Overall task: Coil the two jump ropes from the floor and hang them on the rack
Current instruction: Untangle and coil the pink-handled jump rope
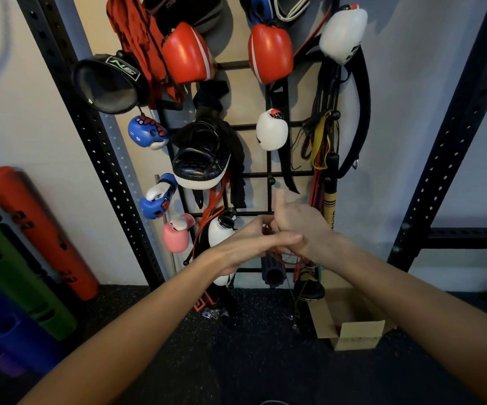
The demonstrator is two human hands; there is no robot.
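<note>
A thin red jump rope [284, 256] is bunched in loops between my two hands, in front of the lower part of the black wall rack [258, 174]. My left hand [251, 238] curls around the loops from the left, fingers pointing right. My right hand [298, 220] crosses over it and grips the same bundle, thumb raised. Strands of rope hang below the hands toward the floor, and a thin cord with a clear handle [293, 324] dangles near the dark floor. A second rope cannot be told apart from the gear on the rack.
Boxing gloves in red [270, 52], white [272, 130], blue [157, 197] and pink [178, 232], pads and straps hang on the rack. Black perforated uprights [102, 147] flank it. An open cardboard box [350, 325] sits on the floor at right; coloured foam rollers [40, 229] lean at left.
</note>
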